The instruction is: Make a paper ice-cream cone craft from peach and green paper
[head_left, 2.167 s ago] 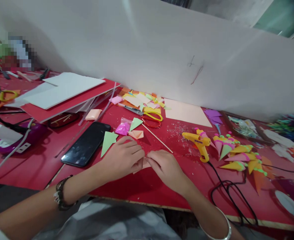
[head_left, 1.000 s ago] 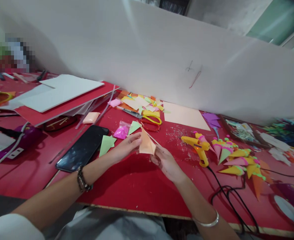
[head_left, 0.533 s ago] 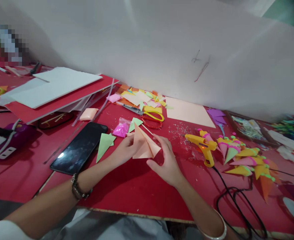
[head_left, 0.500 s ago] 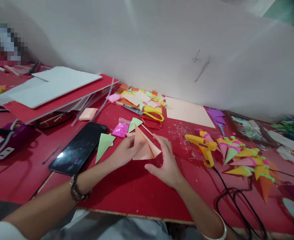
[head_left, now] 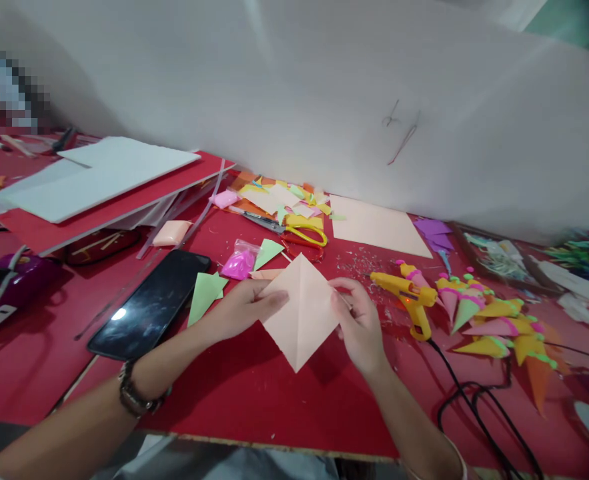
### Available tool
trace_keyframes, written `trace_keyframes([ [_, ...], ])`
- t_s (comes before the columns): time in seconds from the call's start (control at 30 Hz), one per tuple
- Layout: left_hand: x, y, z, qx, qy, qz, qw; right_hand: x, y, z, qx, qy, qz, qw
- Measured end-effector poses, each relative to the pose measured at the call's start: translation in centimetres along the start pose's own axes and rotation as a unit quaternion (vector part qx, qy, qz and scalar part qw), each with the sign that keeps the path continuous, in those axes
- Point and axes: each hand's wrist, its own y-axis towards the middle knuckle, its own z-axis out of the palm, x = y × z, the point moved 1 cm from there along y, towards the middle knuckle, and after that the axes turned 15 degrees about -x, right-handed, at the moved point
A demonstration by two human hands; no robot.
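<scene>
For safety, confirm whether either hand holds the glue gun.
No, the left hand and right hand hold creased paper; the glue gun rests on the table.

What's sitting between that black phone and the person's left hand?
In the head view, green paper pieces lie between the black phone and the left hand, which holds a creased peach square.

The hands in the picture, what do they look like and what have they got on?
The left hand and right hand wear no gloves. Around the left wrist is a dark, chunky bracelet with some greyish parts. A thin, pale band shows on the right arm, near the picture's bottom edge.
</scene>
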Motion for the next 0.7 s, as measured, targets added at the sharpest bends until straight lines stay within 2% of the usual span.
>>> trace_keyframes([
  [0.1, -0.2, 0.0, -0.4, -0.047, -0.029, 0.002, 0.998, 0.1, -0.1, -0.2, 0.034, -0.005, -0.08, 0.996],
  [0.23, 0.0, 0.1, -0.6, -0.07, -0.059, -0.053, 0.994, 0.1, -0.3, -0.3, 0.148, -0.056, -0.217, 0.963],
  [0.3, 0.2, 0.2, -0.6, -0.073, -0.068, -0.074, 0.992, 0.1, -0.1, -0.4, 0.142, -0.085, -0.233, 0.958],
  [0.4, 0.5, 0.3, -0.6, -0.066, -0.088, -0.084, 0.99, 0.1, 0.3, -0.4, 0.092, -0.086, -0.22, 0.967],
  [0.5, 0.7, 0.5, -0.7, -0.052, -0.116, -0.07, 0.989, 0.0, 0.4, -0.3, 0.036, -0.073, -0.173, 0.982],
  [0.7, 0.5, 0.5, 0.3, 0.035, -0.126, 0.042, 0.99, -1.1, -0.2, 0.9, 0.002, 0.003, 0.007, 1.0],
])
